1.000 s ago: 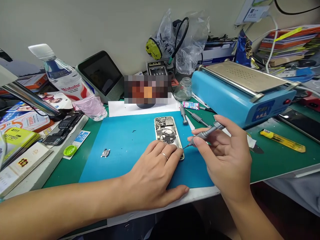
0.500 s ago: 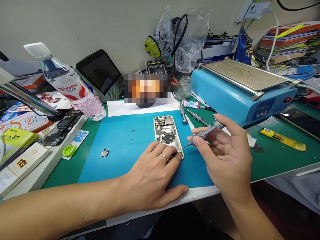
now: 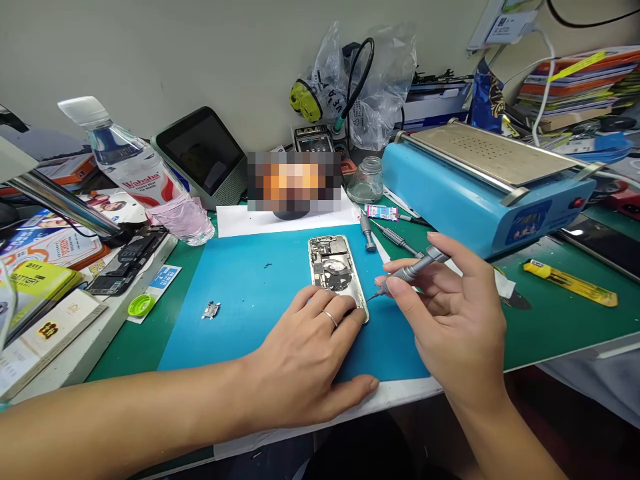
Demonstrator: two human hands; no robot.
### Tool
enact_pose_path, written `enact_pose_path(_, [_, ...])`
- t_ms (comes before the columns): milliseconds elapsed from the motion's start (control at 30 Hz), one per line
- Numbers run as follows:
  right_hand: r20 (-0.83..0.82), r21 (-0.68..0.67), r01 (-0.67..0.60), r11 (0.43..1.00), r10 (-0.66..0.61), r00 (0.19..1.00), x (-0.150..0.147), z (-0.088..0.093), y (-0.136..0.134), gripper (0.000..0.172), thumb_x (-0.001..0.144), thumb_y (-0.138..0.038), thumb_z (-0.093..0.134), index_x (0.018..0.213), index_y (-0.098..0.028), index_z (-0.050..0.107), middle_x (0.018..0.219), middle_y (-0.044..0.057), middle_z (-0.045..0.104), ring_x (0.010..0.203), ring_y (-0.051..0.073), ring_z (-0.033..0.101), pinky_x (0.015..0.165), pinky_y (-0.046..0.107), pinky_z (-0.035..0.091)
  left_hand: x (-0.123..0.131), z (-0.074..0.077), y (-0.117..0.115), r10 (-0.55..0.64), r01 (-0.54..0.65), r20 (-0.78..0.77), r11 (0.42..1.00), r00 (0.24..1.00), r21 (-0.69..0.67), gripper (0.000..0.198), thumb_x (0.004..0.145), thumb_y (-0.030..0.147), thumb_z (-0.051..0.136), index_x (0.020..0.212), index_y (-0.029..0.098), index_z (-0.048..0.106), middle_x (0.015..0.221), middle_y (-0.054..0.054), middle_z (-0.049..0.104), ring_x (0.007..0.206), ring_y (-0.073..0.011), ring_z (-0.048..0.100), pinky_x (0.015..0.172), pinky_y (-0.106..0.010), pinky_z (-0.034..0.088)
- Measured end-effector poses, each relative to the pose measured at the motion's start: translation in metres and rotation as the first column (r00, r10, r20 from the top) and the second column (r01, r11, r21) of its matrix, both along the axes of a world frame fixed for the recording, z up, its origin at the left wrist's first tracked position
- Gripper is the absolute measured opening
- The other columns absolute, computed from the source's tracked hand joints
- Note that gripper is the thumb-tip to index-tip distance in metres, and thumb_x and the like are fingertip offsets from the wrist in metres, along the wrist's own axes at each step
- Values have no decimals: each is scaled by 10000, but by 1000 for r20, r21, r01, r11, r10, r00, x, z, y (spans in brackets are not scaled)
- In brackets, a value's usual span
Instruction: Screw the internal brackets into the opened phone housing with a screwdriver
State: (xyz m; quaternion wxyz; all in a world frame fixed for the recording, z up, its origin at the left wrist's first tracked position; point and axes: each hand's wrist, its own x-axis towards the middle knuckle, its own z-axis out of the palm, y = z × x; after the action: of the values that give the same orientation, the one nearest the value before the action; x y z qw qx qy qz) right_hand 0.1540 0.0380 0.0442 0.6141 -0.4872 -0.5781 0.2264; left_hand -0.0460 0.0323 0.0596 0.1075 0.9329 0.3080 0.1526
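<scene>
An opened smartphone (image 3: 337,262) lies on the blue mat (image 3: 240,280), its inner parts and round coil area showing. My left hand (image 3: 310,347) is laid over its lower end, fingers bent down and holding it against the mat, with the thumb stretched out beside it. What lies under those fingertips is hidden. In my right hand (image 3: 460,320) a grey precision screwdriver (image 3: 413,270) is gripped between thumb and fingers. It slants down to the left, its tip close to the phone's lower right edge; I cannot tell if it touches. A small metal phone part (image 3: 211,310) rests left of the phone.
Two more screwdrivers, one of them grey (image 3: 395,237), lie behind the right hand near a glass jar (image 3: 370,177). A blue heating-plate machine (image 3: 450,200) stands back right, a yellow cutter knife (image 3: 570,283) before it. A water bottle (image 3: 145,173) and boxes line the left.
The whole view has shifted slightly downward. Both hands, the screwdriver and the phone keep nearly the same positions relative to each other.
</scene>
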Motion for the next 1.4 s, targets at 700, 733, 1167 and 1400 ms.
enact_pose_path(700, [-497,-206,-172,963,49,866,-10,16,1,618,824,-309,844,1359,-315,534,941,-3,788,739,169,781,680,284,668,6,0,17,312,-158,384,911,869,-381,160,985,294,670,1132,248,715,1071,-9,720,1036,-221,619,879,-396,369])
enact_pose_path(733, [-502,-213,-169,962,40,864,-10,16,0,618,822,-312,847,1356,-317,536,939,-4,788,733,164,780,683,276,665,6,0,17,308,-149,387,909,869,-390,152,987,285,673,1125,248,723,1068,-5,728,1034,-216,623,878,-392,359])
enact_pose_path(1167, [-495,-246,-166,955,23,869,-9,12,-2,661,793,-335,876,1364,-320,542,947,5,783,748,180,786,654,258,647,5,-1,19,248,-71,407,912,879,-404,50,977,243,711,987,236,759,970,45,758,938,-161,659,837,-357,322])
enact_pose_path(1400, [-490,-245,-162,956,22,872,-10,10,-2,668,785,-333,879,1358,-312,536,927,-1,778,728,178,781,633,256,640,5,-1,20,251,-66,416,909,874,-411,80,985,234,699,958,239,774,935,47,766,902,-153,669,826,-358,318])
